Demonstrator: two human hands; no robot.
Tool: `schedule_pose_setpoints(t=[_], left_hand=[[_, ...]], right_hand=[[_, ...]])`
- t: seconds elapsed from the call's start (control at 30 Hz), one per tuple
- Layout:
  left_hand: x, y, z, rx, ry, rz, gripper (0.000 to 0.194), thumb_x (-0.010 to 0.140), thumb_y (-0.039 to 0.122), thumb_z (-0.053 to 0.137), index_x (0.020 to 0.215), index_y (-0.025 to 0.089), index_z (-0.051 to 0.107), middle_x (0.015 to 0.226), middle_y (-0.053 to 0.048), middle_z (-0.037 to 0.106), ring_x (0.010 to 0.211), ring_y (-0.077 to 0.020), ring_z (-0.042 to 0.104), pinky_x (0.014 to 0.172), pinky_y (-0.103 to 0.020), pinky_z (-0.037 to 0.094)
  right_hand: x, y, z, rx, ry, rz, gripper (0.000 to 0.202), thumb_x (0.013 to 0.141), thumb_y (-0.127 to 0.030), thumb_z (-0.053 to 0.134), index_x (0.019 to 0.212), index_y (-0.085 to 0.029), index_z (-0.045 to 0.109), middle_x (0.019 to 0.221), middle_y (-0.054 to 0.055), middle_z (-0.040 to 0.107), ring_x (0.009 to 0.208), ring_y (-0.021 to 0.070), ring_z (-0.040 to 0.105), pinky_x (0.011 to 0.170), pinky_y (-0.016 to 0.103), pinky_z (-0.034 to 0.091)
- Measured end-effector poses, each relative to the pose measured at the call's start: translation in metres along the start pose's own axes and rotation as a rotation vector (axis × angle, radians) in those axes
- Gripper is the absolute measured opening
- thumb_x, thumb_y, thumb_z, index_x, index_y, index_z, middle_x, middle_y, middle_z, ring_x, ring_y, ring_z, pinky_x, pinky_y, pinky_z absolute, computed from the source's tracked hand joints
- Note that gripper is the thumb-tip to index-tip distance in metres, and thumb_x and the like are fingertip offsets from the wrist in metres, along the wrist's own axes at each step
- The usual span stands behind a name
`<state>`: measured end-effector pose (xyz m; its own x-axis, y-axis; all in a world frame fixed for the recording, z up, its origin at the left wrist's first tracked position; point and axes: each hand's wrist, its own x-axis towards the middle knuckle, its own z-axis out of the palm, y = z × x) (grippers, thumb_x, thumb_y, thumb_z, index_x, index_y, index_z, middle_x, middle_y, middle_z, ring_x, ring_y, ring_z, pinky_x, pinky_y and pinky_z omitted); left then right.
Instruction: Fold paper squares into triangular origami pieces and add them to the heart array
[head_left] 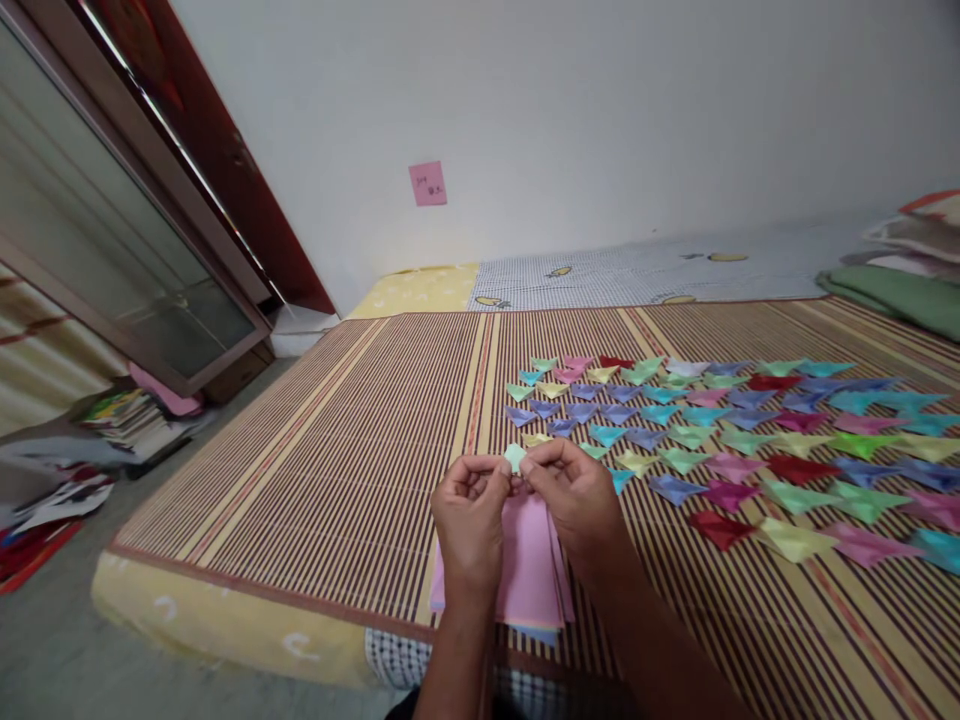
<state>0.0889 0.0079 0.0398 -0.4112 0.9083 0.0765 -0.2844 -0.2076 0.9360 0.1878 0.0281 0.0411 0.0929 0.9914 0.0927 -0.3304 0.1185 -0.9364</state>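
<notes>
Both hands meet over a striped mat, holding a small pale green folded paper [514, 457] between them. My left hand [474, 505] pinches its left side with thumb and forefinger. On the right side, the thumb and forefinger of my right hand [574, 495] are closed on the same paper. Beneath the hands lies a stack of square paper sheets [527, 570], pink on top, with other colours showing at its lower edge. Rows of folded paper pieces [727, 465] in many colours spread over the mat to the right of the hands.
The striped bamboo mat [322, 450] covers a bed against a white wall. A pink note [427, 184] is on the wall. Folded cloths [900, 290] lie at the far right. Books [135, 420] stand piled at the left, below a glass-panelled door [127, 200].
</notes>
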Motion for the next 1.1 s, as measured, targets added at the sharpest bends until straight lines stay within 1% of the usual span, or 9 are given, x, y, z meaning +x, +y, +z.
schedule_pose_setpoints(t=[0.1, 0.2, 0.3, 0.4, 0.67, 0.77, 0.83, 0.93, 1.1], left_hand=[[0.003, -0.001, -0.003, -0.018, -0.025, -0.011, 0.015, 0.074, 0.023, 0.083, 0.074, 0.014, 0.072, 0.064, 0.0, 0.072, 0.059, -0.0119, 0.068, 0.061, -0.021, 0.056], [0.008, 0.001, -0.01, -0.058, -0.108, -0.072, 0.021, 0.078, 0.032, 0.081, 0.076, 0.014, 0.073, 0.065, -0.002, 0.073, 0.057, -0.0135, 0.069, 0.06, -0.024, 0.058], [0.011, 0.005, -0.014, -0.053, -0.191, -0.118, 0.02, 0.072, 0.028, 0.087, 0.079, 0.013, 0.075, 0.068, -0.003, 0.076, 0.06, -0.0145, 0.071, 0.064, -0.025, 0.06], [0.01, 0.006, -0.014, -0.029, -0.172, -0.088, 0.018, 0.068, 0.022, 0.088, 0.078, 0.013, 0.077, 0.068, -0.004, 0.077, 0.061, -0.0146, 0.072, 0.065, -0.025, 0.06], [0.002, 0.001, -0.003, -0.015, -0.056, -0.059, 0.017, 0.071, 0.025, 0.085, 0.073, 0.012, 0.074, 0.063, -0.005, 0.076, 0.057, -0.0156, 0.072, 0.06, -0.025, 0.059], [0.002, 0.002, -0.002, -0.046, -0.069, -0.09, 0.021, 0.07, 0.026, 0.087, 0.074, 0.012, 0.071, 0.063, -0.004, 0.075, 0.056, -0.0142, 0.07, 0.06, -0.024, 0.058], [0.004, 0.002, -0.003, -0.107, -0.096, -0.126, 0.027, 0.068, 0.027, 0.089, 0.081, 0.013, 0.07, 0.065, -0.002, 0.075, 0.058, -0.0134, 0.07, 0.061, -0.023, 0.057], [0.007, 0.002, -0.005, -0.185, -0.138, -0.2, 0.038, 0.063, 0.026, 0.093, 0.091, 0.013, 0.072, 0.066, -0.001, 0.074, 0.058, -0.0111, 0.067, 0.06, -0.02, 0.054], [0.009, 0.001, -0.01, -0.227, -0.129, -0.225, 0.034, 0.058, 0.028, 0.096, 0.074, 0.011, 0.072, 0.062, -0.001, 0.071, 0.057, -0.0081, 0.062, 0.059, -0.017, 0.05]], right_hand=[[0.002, 0.002, -0.002, -0.023, 0.015, 0.007, 0.016, 0.067, -0.029, 0.078, 0.069, -0.019, 0.065, 0.06, -0.002, 0.064, 0.056, 0.0144, 0.06, 0.056, 0.027, 0.05], [0.004, 0.001, -0.004, -0.035, 0.015, 0.01, 0.017, 0.067, -0.029, 0.078, 0.067, -0.018, 0.065, 0.057, -0.003, 0.061, 0.054, 0.0126, 0.056, 0.054, 0.025, 0.046], [0.005, -0.002, -0.006, -0.039, -0.005, 0.017, 0.019, 0.068, -0.03, 0.078, 0.066, -0.018, 0.064, 0.055, -0.004, 0.059, 0.052, 0.0119, 0.053, 0.053, 0.024, 0.044], [0.005, -0.004, -0.006, -0.036, -0.022, 0.019, 0.02, 0.069, -0.032, 0.078, 0.067, -0.018, 0.063, 0.055, -0.004, 0.059, 0.052, 0.0119, 0.053, 0.052, 0.025, 0.044], [0.004, -0.001, -0.006, -0.032, -0.016, -0.004, 0.02, 0.068, -0.029, 0.079, 0.066, -0.018, 0.063, 0.055, -0.004, 0.058, 0.051, 0.011, 0.053, 0.052, 0.023, 0.046], [0.004, 0.003, -0.006, -0.029, -0.002, -0.024, 0.018, 0.07, -0.029, 0.078, 0.068, -0.019, 0.063, 0.055, -0.005, 0.057, 0.051, 0.0111, 0.054, 0.052, 0.023, 0.047], [0.003, 0.005, -0.007, -0.026, -0.004, -0.033, 0.017, 0.073, -0.028, 0.077, 0.069, -0.019, 0.063, 0.055, -0.005, 0.058, 0.051, 0.0117, 0.056, 0.052, 0.024, 0.049], [0.002, 0.005, -0.007, -0.036, -0.066, -0.046, 0.014, 0.077, -0.026, 0.074, 0.072, -0.02, 0.063, 0.06, -0.003, 0.063, 0.055, 0.0131, 0.061, 0.055, 0.025, 0.051], [0.0, 0.0, -0.007, -0.155, -0.144, -0.082, 0.012, 0.076, -0.022, 0.073, 0.081, -0.02, 0.062, 0.067, -0.002, 0.064, 0.062, 0.0151, 0.064, 0.058, 0.026, 0.053]])
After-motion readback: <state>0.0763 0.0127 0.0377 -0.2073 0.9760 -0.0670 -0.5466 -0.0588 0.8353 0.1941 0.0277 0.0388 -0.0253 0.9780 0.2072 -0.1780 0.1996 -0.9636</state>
